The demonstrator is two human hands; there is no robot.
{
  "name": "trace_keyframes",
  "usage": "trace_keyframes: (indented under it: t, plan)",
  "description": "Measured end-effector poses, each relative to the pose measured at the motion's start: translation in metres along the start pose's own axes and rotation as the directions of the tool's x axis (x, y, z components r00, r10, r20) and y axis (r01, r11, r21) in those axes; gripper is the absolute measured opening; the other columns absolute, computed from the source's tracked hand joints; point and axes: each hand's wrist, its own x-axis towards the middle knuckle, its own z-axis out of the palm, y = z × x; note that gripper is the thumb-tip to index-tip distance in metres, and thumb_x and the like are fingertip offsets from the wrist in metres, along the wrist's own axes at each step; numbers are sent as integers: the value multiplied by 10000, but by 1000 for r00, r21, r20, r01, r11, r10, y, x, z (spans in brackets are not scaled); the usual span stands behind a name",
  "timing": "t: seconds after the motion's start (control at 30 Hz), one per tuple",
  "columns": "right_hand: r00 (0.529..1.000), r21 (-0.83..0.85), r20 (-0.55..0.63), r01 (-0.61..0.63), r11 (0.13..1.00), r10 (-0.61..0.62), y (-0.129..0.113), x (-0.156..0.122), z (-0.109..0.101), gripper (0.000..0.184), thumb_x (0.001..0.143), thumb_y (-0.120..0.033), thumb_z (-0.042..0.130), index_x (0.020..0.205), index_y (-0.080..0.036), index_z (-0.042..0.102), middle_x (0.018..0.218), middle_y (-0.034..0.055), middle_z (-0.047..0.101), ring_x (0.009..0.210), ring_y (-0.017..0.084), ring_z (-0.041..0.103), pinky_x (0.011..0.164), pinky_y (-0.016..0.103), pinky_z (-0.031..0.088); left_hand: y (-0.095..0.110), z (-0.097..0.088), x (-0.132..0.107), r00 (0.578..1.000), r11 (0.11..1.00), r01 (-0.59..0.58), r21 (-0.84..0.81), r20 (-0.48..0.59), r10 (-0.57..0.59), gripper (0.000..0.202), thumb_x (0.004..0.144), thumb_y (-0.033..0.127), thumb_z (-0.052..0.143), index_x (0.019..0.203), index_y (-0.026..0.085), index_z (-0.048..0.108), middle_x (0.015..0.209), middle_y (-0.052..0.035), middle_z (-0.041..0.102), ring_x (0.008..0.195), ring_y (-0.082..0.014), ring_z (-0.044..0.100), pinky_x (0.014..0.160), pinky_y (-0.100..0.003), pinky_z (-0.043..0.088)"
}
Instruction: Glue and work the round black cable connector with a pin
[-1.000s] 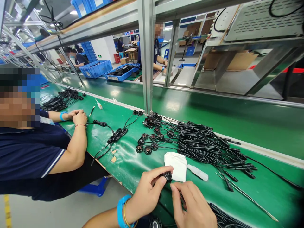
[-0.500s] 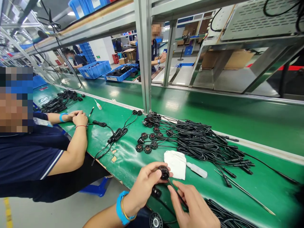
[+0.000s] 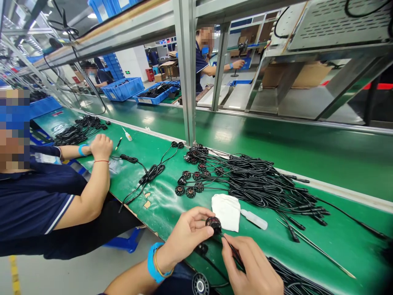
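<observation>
Between the thumb and fingers of my left hand (image 3: pixel 187 233) is a round black cable head (image 3: pixel 213 224), tilted, with some reddish parts inside. Its black cable (image 3: pixel 235 253) runs down to the right, and my right hand (image 3: pixel 253 264) pinches it just below the head. Beneath my hands, near the table edge, lie another dark cable head (image 3: pixel 202 248) and a round ribbed black part with a pale centre (image 3: pixel 201 284). A folded white cloth (image 3: pixel 226 213) and a translucent squeeze bottle (image 3: pixel 255 219) lie just beyond my hands.
Bundled black cables (image 3: pixel 258 180) with round heads cover the bench (image 3: pixel 172 205) ahead. Metal tweezers (image 3: pixel 319 250) lie to the right. More coiled cables (image 3: pixel 294 278) sit near my right hand. A co-worker's arm (image 3: pixel 95 188) rests at the left. A metal post (image 3: pixel 186 73) rises behind.
The cable head has tilted in my left hand, and its upper side has turned. My right fingers have moved closer to it. The co-worker at the left has raised a hand.
</observation>
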Motion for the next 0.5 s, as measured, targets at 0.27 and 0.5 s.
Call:
trace_keyframes:
  t: [0.27, 0.5]
  plan:
    - [999, -59, 10, 46, 997, -46, 1, -1, 2, 99, 982, -252, 557, 967, -205, 643, 811, 15, 662, 706, 118, 639, 710, 245, 450, 0, 5, 1, 999, 996, 9, 94, -45, -5, 375, 778, 222, 799, 1071, 174, 571, 1025, -89, 726, 933, -191, 705, 799, -270, 530]
    - [999, -3, 33, 11, 1000, -11, 6, -3, 0, 123, 992, -265, 539, 964, -212, 647, 824, 16, 649, 721, 118, 636, 722, 238, 460, 1, 6, 4, 1000, 998, -2, 68, 23, 0, 322, 798, 256, 783, 1070, 137, 660, 1003, -112, 753, 916, -197, 717, 841, -288, 537]
